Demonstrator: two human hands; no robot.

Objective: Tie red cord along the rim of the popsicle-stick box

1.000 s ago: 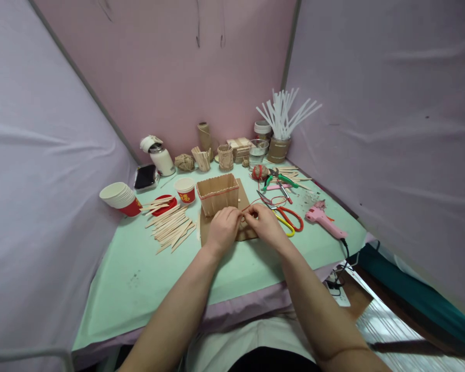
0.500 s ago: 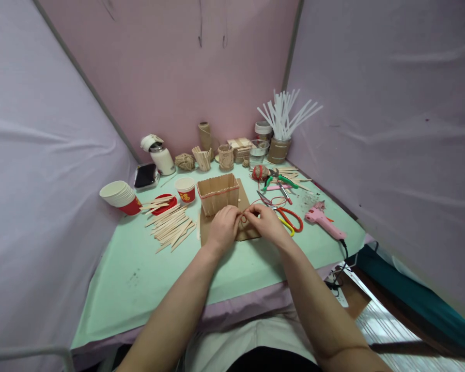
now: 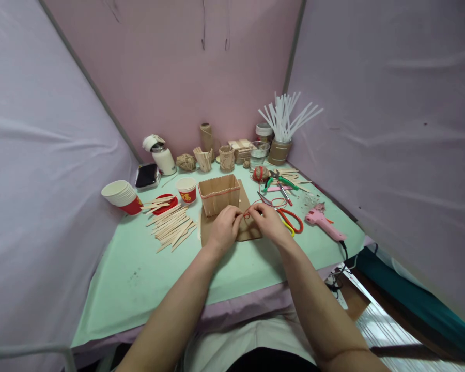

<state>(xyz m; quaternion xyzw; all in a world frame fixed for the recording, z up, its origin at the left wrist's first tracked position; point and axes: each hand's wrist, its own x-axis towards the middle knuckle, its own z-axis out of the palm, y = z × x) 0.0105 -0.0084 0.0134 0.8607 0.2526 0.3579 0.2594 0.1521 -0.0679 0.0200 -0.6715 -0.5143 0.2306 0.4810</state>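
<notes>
Between my two hands runs a thin red string (image 3: 247, 215) with a small loop in it. My left hand (image 3: 227, 226) pinches one part of it, and my right hand (image 3: 265, 218) pinches the other a short way to the right. Both are over a brown cardboard sheet (image 3: 249, 233). Just behind my left hand stands an open box (image 3: 219, 195) of wooden sticks with red string along its rim. Scissors (image 3: 292, 219) with red and yellow handles lie beside my right hand. The string's ball (image 3: 261, 173) rests farther back.
Loose craft sticks (image 3: 174, 227), a red lid (image 3: 165, 204) and paper cups (image 3: 122, 197) are on the left. A pink glue gun (image 3: 325, 223) with a cord lies at right, green-handled pliers (image 3: 280, 181) farther back. Jars and a pot of white glue sticks (image 3: 282, 121) line the wall.
My hands have drawn slightly apart, and more of the red string and its loop shows between them. The view has shifted a little.
</notes>
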